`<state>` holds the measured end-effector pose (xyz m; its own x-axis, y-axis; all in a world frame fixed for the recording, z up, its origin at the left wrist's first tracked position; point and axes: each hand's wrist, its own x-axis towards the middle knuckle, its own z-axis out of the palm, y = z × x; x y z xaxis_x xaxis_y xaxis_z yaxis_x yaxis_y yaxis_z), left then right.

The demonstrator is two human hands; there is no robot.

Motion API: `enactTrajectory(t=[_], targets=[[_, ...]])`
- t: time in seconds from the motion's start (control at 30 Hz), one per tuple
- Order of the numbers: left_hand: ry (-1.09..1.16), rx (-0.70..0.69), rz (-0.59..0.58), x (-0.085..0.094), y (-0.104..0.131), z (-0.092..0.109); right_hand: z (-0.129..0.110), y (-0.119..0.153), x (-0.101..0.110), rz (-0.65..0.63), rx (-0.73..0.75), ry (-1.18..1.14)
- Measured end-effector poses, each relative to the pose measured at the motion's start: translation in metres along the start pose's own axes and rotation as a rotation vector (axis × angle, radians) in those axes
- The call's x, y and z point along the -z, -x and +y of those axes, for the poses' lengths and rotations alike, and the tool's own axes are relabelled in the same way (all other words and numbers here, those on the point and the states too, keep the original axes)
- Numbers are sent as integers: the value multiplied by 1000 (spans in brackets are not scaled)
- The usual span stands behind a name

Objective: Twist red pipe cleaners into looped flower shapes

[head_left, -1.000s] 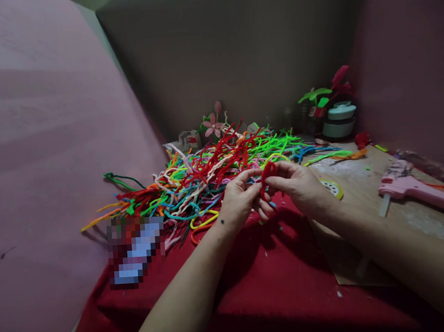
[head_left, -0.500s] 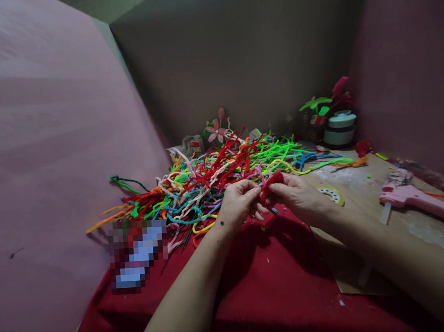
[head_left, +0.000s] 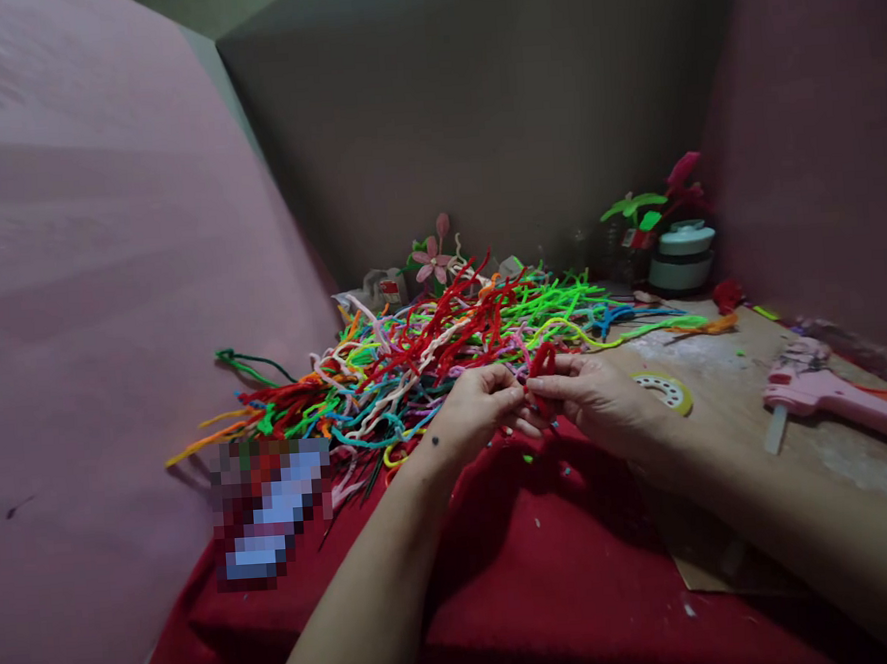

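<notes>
Head view shows left hand [head_left: 485,405] and right hand [head_left: 597,388] both pinching a red stem [head_left: 545,360] above the cloth [head_left: 541,576], already bent into a loop yet seemingly unfinished, while a made-up pink flower [head_left: 431,261] stands behind the loose pile [head_left: 444,344].

A mint-green lidded container [head_left: 681,269] stands beyond a pink glue gun [head_left: 830,392].

You can read no lettering, number or brand here, as the small red label [head_left: 390,288] on the pale package [head_left: 372,288] near the worktop's [head_left: 732,379] back edge is too tiny.
</notes>
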<state>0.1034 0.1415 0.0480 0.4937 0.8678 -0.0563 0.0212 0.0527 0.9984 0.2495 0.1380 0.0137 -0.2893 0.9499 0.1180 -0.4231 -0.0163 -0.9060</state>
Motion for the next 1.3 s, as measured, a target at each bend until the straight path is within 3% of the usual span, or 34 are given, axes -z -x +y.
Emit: enactTrajectory(t=[0.23,0.37,0.43,0.53,0.6,0.67,0.77,1.0,1.07,1.3], targets=[[102,39,-13,4,3,1,-2,1,1,22,19,29],[-68,86,-15,9,3,4,-6,3,1,35,40,139],[-278,68,67,11,2,7,-9,5,-1,67,51,207],[-473,-167,310,8,4,13,-13,9,-7,116,70,336],[-431,-282,332,2,6,15,-15,12,-10,113,59,404],[-359,-286,277,-4,9,15,-15,14,-13,93,40,442],[-243,-258,301,-11,11,12,-15,16,-16,64,22,463],[440,-11,250,-13,8,1,-13,22,-24,104,55,418],[425,-14,248,-14,7,0,-13,23,-26,127,35,394],[71,-138,359,-13,9,7,-15,23,-25,141,-22,369]])
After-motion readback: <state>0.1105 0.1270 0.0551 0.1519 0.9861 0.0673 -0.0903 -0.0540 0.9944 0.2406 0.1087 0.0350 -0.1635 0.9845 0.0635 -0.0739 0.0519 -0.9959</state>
